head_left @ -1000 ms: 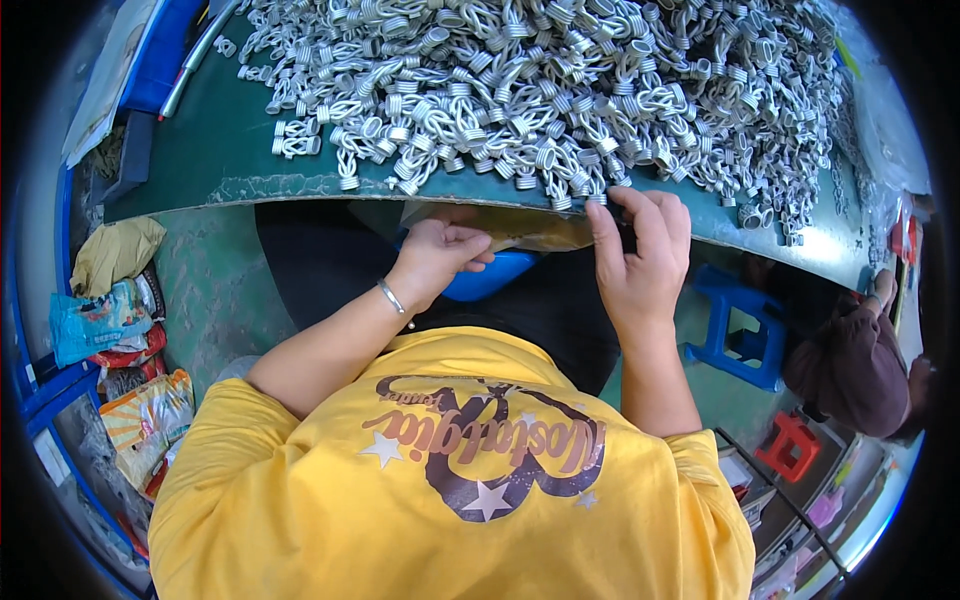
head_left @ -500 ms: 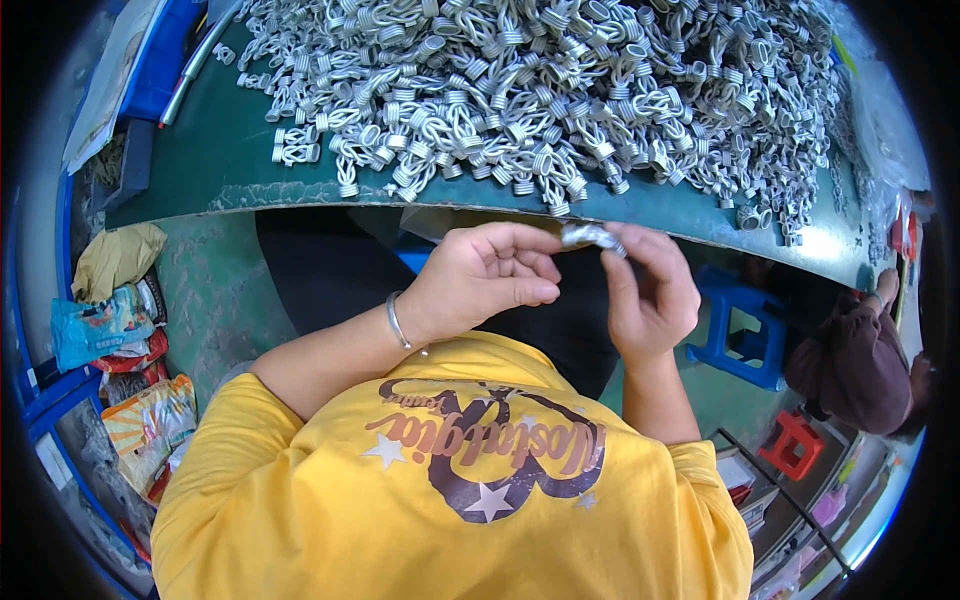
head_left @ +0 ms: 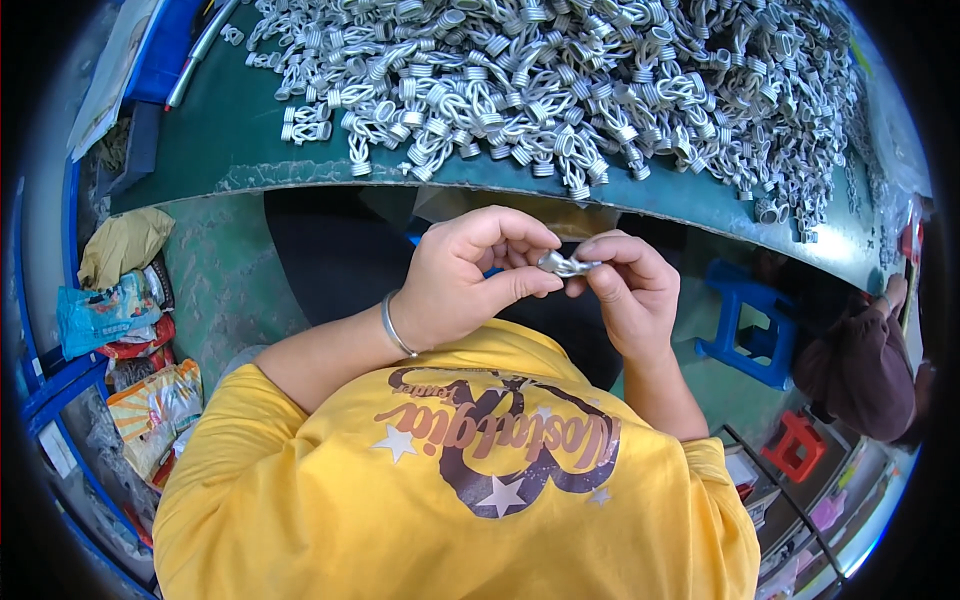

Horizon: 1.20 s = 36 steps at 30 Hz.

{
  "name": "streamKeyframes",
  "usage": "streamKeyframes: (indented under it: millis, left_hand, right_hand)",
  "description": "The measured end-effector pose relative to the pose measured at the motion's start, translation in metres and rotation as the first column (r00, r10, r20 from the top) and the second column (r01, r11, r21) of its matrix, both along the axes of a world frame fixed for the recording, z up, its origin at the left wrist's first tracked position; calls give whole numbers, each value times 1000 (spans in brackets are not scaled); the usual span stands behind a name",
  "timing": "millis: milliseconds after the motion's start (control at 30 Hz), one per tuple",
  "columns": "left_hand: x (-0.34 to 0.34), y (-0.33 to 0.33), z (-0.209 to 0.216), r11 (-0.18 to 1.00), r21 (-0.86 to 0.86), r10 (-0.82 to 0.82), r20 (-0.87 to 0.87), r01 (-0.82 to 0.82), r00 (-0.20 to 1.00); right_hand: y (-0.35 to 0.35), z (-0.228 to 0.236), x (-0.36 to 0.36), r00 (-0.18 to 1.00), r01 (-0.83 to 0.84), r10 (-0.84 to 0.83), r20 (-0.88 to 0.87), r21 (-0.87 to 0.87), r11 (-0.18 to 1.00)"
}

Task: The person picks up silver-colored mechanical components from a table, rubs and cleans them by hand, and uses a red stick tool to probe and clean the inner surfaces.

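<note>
Between my two hands, just in front of the table's near edge, is a small silver metal fitting (head_left: 566, 265) with a ribbed end and twisted loop. My left hand (head_left: 482, 262) pinches its left end between thumb and forefinger, the other fingers curled. On its right end, my right hand (head_left: 630, 284) closes thumb and fingertips, which partly cover it. Beyond the hands, a big heap of similar silver fittings (head_left: 560, 90) covers much of the green table (head_left: 225, 150).
Bags and packets (head_left: 115, 320) sit at the left by a blue frame. A blue stool (head_left: 750, 325) and a red stool (head_left: 795, 446) stand at the right. Another person's dark sleeve (head_left: 860, 375) shows at the far right, with a hand by the table edge.
Both hands have come slightly lower, closer to my body. The fitting has turned, and my left thumb and forefinger now grip its left end. The view has shifted a little.
</note>
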State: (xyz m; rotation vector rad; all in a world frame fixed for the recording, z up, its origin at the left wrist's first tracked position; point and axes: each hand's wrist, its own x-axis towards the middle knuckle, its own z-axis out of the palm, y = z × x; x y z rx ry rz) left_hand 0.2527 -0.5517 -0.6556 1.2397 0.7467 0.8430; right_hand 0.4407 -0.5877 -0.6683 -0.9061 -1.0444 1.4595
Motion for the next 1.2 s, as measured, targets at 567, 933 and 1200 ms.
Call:
streamKeyframes:
  millis: [567,933,1200]
  left_hand:
    - [-4,2,-14,956,-286,-28,148,70,989]
    - [-22,17,-69,615,-782,155,-10,-105,988]
    - [-8,13,-22,811,-573,-99,73,123,992]
  right_hand:
    - [1,6,-11,890,89,-293,350,497,863]
    - [52,28,-12,592,-36,-551,589,702,711]
    - [78,34,-16,438,-285,-586,682,723,629]
